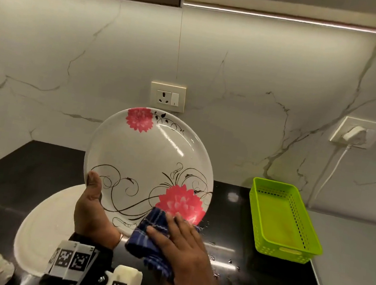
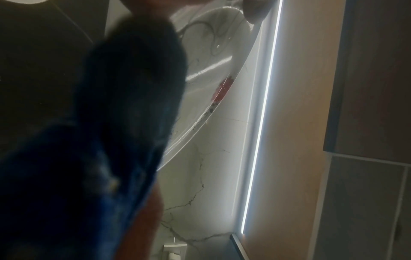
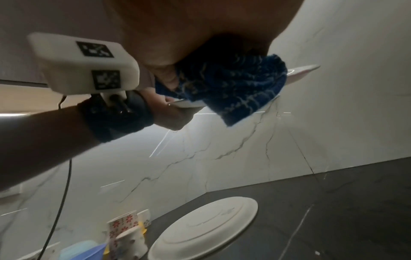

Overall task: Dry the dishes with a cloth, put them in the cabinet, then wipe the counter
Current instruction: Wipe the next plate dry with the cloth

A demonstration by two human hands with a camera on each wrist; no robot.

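at frame centre, flowered plate (image 1: 150,161) gripped upright by left hand (image 1: 92,211) at its lower-left rim, blue cloth (image 1: 153,239) pressed on lower edge under curled right hand (image 1: 187,252).

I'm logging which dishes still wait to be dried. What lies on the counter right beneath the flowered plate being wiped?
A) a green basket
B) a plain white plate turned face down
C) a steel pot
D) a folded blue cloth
B: a plain white plate lies face down on the black counter below the flowered plate, its foot ring up; the green basket sits off to the right.
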